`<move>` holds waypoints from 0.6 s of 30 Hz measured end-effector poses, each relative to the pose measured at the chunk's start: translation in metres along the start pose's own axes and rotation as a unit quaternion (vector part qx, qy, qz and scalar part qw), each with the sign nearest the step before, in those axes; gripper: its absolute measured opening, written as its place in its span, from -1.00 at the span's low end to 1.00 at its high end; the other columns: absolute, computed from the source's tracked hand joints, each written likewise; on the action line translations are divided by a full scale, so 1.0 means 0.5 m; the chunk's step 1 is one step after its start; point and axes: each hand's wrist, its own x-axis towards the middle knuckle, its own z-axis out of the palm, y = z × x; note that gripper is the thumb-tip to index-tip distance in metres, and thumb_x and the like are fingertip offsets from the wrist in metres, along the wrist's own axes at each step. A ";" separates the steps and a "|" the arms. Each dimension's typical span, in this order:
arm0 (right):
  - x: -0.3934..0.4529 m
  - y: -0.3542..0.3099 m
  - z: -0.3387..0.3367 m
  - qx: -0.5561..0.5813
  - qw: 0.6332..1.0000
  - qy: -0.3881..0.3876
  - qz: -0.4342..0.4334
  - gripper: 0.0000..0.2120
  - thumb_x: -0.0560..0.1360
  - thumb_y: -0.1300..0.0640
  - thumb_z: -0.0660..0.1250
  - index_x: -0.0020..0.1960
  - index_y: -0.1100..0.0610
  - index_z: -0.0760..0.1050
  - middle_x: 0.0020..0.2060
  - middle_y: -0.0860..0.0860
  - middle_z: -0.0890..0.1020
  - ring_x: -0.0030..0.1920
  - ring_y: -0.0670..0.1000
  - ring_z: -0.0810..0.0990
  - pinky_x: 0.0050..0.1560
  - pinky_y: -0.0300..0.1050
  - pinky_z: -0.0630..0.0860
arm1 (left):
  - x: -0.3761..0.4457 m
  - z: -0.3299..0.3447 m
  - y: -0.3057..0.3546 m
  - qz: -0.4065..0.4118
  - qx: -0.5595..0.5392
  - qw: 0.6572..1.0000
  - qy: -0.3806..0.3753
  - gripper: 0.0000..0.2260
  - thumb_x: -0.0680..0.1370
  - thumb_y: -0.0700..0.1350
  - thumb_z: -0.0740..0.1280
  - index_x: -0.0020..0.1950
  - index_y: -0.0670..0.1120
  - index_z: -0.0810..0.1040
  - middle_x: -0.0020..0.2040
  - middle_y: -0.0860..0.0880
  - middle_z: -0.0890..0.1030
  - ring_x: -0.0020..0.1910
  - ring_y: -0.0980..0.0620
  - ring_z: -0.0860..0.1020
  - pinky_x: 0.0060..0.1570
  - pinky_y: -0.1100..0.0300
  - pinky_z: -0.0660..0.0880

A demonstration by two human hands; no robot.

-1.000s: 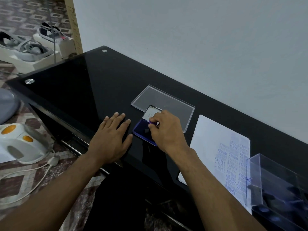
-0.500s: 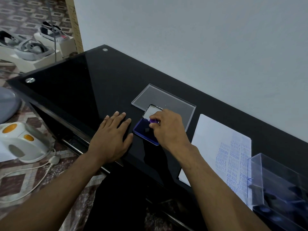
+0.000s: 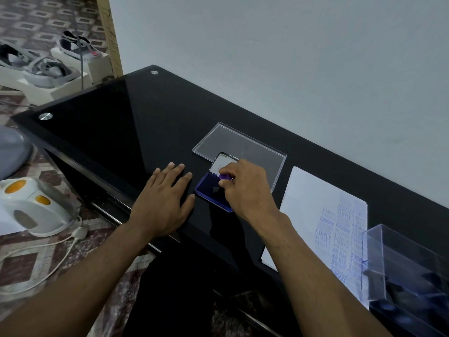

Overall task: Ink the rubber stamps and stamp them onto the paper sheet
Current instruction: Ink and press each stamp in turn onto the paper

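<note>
Purple stamp (image 3: 225, 177) down on the ink pad (image 3: 211, 193)!

Right hand (image 3: 245, 188) pinches the small purple stamp over the blue pad, near the bench's (image 3: 121, 122) front edge; left hand (image 3: 165, 203) lies flat just beside it. Nothing grips the pad, so it could skid; over-inking might smudge the already crowded paper sheet (image 3: 313, 203).

A black glossy desk (image 3: 102, 132) carries a blue ink pad (image 3: 209, 193), a purple stamp (image 3: 225, 177) and white paper (image 3: 315, 203) with blue printed words at its right edge.
</note>
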 end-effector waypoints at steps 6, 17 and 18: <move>-0.003 -0.004 -0.007 -0.002 1.000 -0.010 0.002 -0.74 0.55 0.12 0.36 0.23 0.08 0.61 0.12 0.02 0.61 0.12 -0.06 0.54 0.13 -0.28 0.40 | 0.001 0.000 0.000 -0.001 -0.001 1.000 -0.002 -0.34 0.59 0.30 -0.12 0.57 -0.02 0.28 0.60 -0.09 0.22 0.62 -0.07 0.07 0.57 -0.13 0.05; -0.011 -0.002 -0.014 0.019 1.000 -0.009 0.014 -0.75 0.58 0.11 0.34 0.24 0.08 0.60 0.13 0.02 0.62 0.10 -0.04 0.58 0.15 -0.26 0.45 | 0.005 -0.008 -0.001 0.003 -0.015 1.000 -0.017 -0.28 0.54 0.32 -0.14 0.58 -0.02 0.25 0.61 -0.09 0.20 0.62 -0.07 0.04 0.58 -0.11 0.01; -0.016 0.001 -0.017 0.032 0.999 0.003 0.019 -0.76 0.58 0.11 0.33 0.23 0.08 0.61 0.12 0.02 0.62 0.08 -0.03 0.59 0.18 -0.21 0.50 | 0.006 -0.010 -0.001 0.003 -0.026 1.000 -0.011 -0.28 0.54 0.32 -0.12 0.58 -0.02 0.26 0.60 -0.09 0.21 0.62 -0.07 0.05 0.58 -0.11 0.01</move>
